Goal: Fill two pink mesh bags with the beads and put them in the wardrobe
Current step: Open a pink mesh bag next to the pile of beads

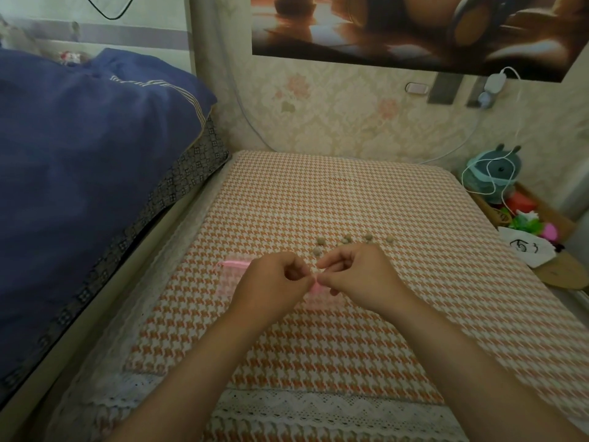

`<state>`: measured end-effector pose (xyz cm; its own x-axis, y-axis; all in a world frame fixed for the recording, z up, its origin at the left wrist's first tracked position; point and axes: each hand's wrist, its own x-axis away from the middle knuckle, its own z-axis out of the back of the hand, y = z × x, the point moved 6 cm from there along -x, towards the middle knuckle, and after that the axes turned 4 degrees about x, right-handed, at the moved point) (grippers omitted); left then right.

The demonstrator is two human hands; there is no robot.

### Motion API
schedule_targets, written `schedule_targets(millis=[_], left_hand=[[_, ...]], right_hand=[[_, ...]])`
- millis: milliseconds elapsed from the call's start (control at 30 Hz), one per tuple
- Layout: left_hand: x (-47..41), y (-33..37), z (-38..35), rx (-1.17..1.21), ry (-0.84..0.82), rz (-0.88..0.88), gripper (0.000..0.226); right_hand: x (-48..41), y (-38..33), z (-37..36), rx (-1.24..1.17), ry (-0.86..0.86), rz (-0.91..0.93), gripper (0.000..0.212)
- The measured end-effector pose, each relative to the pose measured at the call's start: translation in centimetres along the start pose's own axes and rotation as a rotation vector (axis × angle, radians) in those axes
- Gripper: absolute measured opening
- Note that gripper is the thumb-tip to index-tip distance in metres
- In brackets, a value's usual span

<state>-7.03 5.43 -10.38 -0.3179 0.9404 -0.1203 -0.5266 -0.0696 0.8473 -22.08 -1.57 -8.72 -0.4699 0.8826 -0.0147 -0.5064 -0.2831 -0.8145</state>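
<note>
Two bare hands meet over an orange-and-white houndstooth cloth [334,199] in the head view. The left hand [274,282] is curled, thumb and forefinger pinched on the pink top edge of a pink mesh bag [318,296]; most of that bag is hidden beneath the hands, with a pale pink part showing on the cloth just below them. The right hand [357,275] faces it, fingers bent, fingertips closed on the same pink edge, so that the two pinches almost touch. A second pink mesh bag [231,275] lies flat on the cloth to the left, partly covered by the left hand, its pink drawstring band along the far side.

Several tan beads [345,241] sit loose on the cloth in a rough row just beyond the right hand, slightly apart from one another. A blue quilt [79,154] is piled to the left of the cloth. At the far right a teal plush toy [492,173] stands with a white cable looped over it.
</note>
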Motion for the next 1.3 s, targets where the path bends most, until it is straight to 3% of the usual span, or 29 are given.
schedule_targets(millis=[133, 267, 333, 500, 600, 833, 1000, 1100, 1300], left_hand=[[0.1, 0.4, 0.7, -0.101, 0.039, -0.005, 0.012], [0.5, 2.3, 0.9, -0.379, 0.082, -0.192, 0.006], [0.7, 3.0, 0.4, -0.440, 0.074, -0.290, 0.009], [0.2, 1.7, 0.0, -0.294, -0.105, -0.270, 0.018], [0.0, 1.5, 0.0, -0.220, -0.186, -0.272, 0.025], [0.3, 1.4, -0.1, -0.267, -0.336, -0.238, 0.028], [0.8, 2.5, 0.7, -0.425, -0.327, -0.326, 0.015], [0.6, 2.2, 0.5, -0.397, -0.332, -0.319, 0.010], [0.4, 1.7, -0.2, -0.400, -0.354, -0.300, 0.021]], right_hand=[[0.1, -0.2, 0.1, 0.119, 0.045, 0.035, 0.017], [0.1, -1.3, 0.4, 0.370, 0.094, 0.170, 0.024], [0.3, -2.1, 0.0, 0.524, 0.039, 0.289, 0.025], [1.0, -2.1, -0.5, 0.718, -0.143, 0.360, 0.031], [1.2, -1.9, -0.6, 0.742, -0.218, 0.363, 0.033], [0.7, -1.2, -0.5, 0.581, -0.205, 0.388, 0.008], [1.2, -0.4, -0.6, 0.546, -0.297, 0.305, 0.016], [1.7, -0.1, -0.6, 0.583, -0.327, 0.307, 0.020], [2.0, 0.3, -0.1, 0.603, -0.291, 0.301, 0.013]])
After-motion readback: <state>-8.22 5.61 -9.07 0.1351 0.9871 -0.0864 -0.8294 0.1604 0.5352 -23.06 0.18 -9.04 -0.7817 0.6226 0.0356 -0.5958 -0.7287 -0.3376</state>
